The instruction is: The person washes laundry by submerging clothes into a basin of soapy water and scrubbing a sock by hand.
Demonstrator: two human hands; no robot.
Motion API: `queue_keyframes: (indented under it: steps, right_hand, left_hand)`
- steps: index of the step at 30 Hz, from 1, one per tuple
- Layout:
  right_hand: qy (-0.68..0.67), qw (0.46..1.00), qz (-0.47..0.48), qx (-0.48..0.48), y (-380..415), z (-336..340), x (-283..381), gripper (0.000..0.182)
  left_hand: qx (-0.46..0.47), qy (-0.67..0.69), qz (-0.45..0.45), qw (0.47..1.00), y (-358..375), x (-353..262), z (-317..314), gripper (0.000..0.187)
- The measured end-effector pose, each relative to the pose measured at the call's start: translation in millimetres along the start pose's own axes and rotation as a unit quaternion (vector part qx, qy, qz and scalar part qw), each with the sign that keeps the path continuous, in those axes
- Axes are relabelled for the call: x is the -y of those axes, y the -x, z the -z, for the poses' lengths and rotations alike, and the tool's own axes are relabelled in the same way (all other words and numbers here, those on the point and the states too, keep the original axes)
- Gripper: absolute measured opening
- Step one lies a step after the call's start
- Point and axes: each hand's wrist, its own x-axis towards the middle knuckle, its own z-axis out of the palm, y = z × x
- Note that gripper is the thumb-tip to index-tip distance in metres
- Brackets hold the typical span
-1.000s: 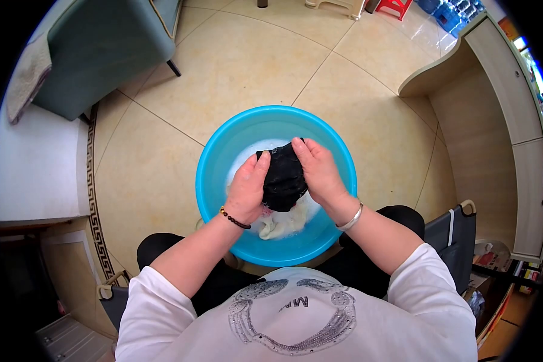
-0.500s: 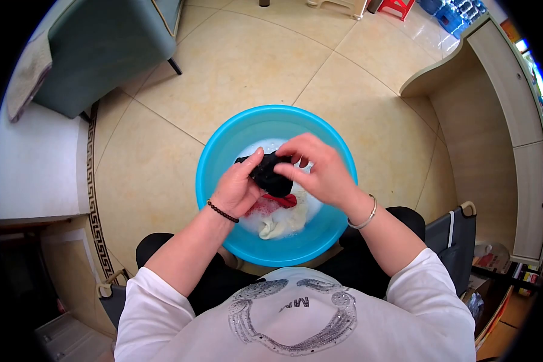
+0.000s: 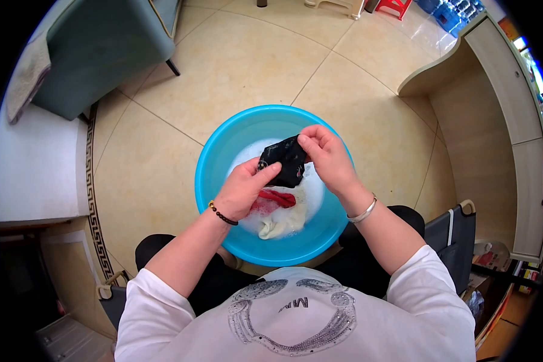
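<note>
Between my two hands a wet black cloth [image 3: 288,161] with small pale and pink marks is stretched out over the basin; its exact kind does not show. My left hand [image 3: 245,187] grips its left side, thumb on top. At its upper right corner, my right hand [image 3: 326,155] pinches the edge. Below sits the round blue basin [image 3: 209,224], holding foamy water [image 3: 238,160]. A red cloth [image 3: 277,198] and a cream cloth [image 3: 276,227] lie in the suds beneath my hands.
Tiled floor [image 3: 163,157] surrounds the basin. A grey-green armchair [image 3: 111,54] stands at the upper left, a wooden cabinet [image 3: 482,108] on the right. Toward the back are a red stool [image 3: 394,7] and blue water bottles [image 3: 449,18]. A dark chair frame [image 3: 452,244] flanks me.
The black cloth has gone from bunched up to spread out. My right hand has moved slightly up and right and now pinches its corner; my left hand has shifted along its side.
</note>
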Motion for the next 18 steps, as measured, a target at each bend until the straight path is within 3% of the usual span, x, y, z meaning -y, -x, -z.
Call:
queue_keyframes:
  steps: [1,5,7,8,10,15,18]
  right_hand:
    - [-0.006,1.0,-0.015,0.005,0.3,1.8,0.2,0.013]
    - [-0.04,0.999,-0.032,0.015,6.2,-9.0,4.1,0.018]
    - [0.185,0.98,0.065,0.034,15.2,-18.1,8.2,0.026]
    - [0.194,0.975,0.096,0.059,16.4,-18.9,-0.6,0.031]
    - [0.174,0.983,0.045,0.042,20.4,-25.5,-0.5,0.028]
    - [0.154,0.987,0.037,-0.015,4.7,-15.5,-4.6,0.029]
    - [0.117,0.993,0.001,-0.019,-1.4,-8.5,0.2,0.03]
  left_hand:
    - [-0.001,0.057,0.01,0.998,-0.6,-0.1,-0.2,0.035]
    - [0.01,0.08,-0.005,0.997,1.6,-3.0,-4.4,0.034]
    - [0.006,-0.115,-0.052,0.992,3.9,-0.8,-4.4,0.031]
    - [0.006,-0.115,-0.05,0.992,5.2,0.6,-4.2,0.031]
    - [0.027,-0.154,-0.04,0.987,6.6,1.9,-3.4,0.03]
    - [0.063,-0.15,-0.03,0.986,3.6,-2.4,-1.2,0.031]
    - [0.053,-0.075,-0.024,0.995,3.2,-1.1,-3.2,0.027]
